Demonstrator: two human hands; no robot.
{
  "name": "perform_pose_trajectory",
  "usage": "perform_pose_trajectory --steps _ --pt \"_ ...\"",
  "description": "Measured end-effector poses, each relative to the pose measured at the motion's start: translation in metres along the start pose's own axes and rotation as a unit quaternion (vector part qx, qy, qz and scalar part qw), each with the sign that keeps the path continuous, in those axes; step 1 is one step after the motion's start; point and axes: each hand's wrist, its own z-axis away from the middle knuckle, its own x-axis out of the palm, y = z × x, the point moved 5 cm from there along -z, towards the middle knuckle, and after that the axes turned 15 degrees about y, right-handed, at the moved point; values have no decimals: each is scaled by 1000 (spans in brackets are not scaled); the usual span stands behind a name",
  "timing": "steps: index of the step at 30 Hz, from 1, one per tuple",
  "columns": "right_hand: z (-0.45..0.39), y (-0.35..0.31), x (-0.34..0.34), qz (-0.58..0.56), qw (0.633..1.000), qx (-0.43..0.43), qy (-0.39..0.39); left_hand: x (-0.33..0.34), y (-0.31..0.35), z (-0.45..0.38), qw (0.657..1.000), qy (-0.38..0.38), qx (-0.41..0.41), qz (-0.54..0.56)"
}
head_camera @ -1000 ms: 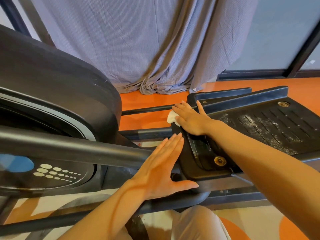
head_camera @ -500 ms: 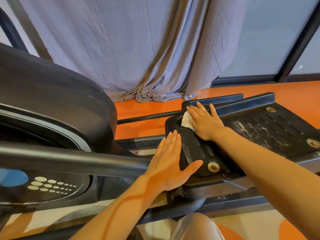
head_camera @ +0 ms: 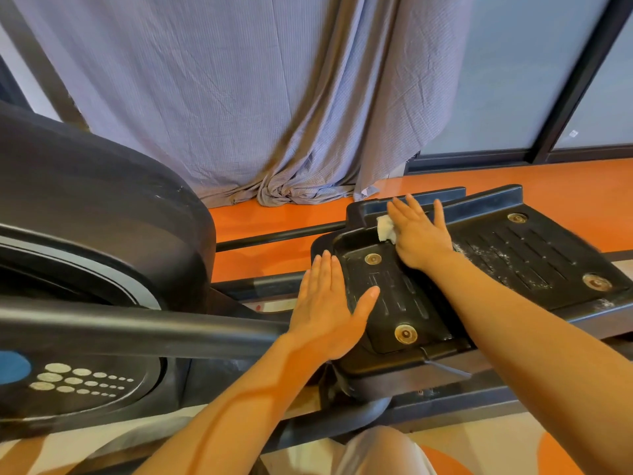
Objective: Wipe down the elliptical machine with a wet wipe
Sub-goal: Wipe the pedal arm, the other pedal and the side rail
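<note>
Right hand [head_camera: 419,236], fingers flat and spread, pressing crumpled white wet wipe [head_camera: 386,228] onto black ribbed plastic pedal [head_camera: 397,296]. Left hand [head_camera: 327,311] flat, released, resting on pedal's edge.

Grey curtain [head_camera: 239,97] bunched on glossy orange floor [head_camera: 565,186]; dark-framed frosted glass panels [head_camera: 507,80] at right.

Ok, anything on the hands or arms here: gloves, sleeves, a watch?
Nothing worn that shows. The left hand and right hand are bare, with no gloves or rings visible. Both forearms are uncovered up to the frame edge, with no sleeve, watch or band in view.
</note>
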Motion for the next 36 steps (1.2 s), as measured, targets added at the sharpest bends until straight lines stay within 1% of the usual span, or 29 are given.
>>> perform_pose_trajectory --steps 2,4,6,8,11,13,17,19,21,22,24,27,30,32,36 --pt "1 4 -1 11 999 40 -1 1 5 -7 1000 12 -18 -14" --pt "3 -7 1 -11 999 45 2 4 10 -11 999 20 -37 -33" --pt "4 -27 5 -43 999 0 7 6 14 -15 997 28 -50 -52" --pt "6 -41 10 -48 998 -39 6 7 15 -17 996 35 -56 -57" --pt "3 -40 14 7 998 -55 5 7 13 -15 996 44 -53 -48" --pt "1 -27 11 40 999 -25 2 6 12 -13 997 46 -47 -42" --pt "-1 27 1 105 988 112 -3 5 12 -12 997 46 -45 -38" --pt "-1 41 0 102 986 134 -8 5 13 -12 997 50 -41 -42" --pt "-2 42 1 57 988 141 -4 5 14 -12 997 53 -34 -44" --pt "-2 39 1 31 990 135 4 5 14 -13 997 53 -30 -46" --pt "-2 28 3 1 995 94 22 5 15 -13 997 54 -23 -48" --pt "0 14 4 -21 999 19 23 6 14 -13 997 60 -19 -43" --pt "1 17 3 -14 1000 -14 18 7 13 -13 997 62 -19 -41" --pt "0 26 3 7 1000 -15 14 7 12 -13 997 63 -20 -39" --pt "-2 55 2 28 998 50 -2 6 13 -13 997 62 -22 -34"
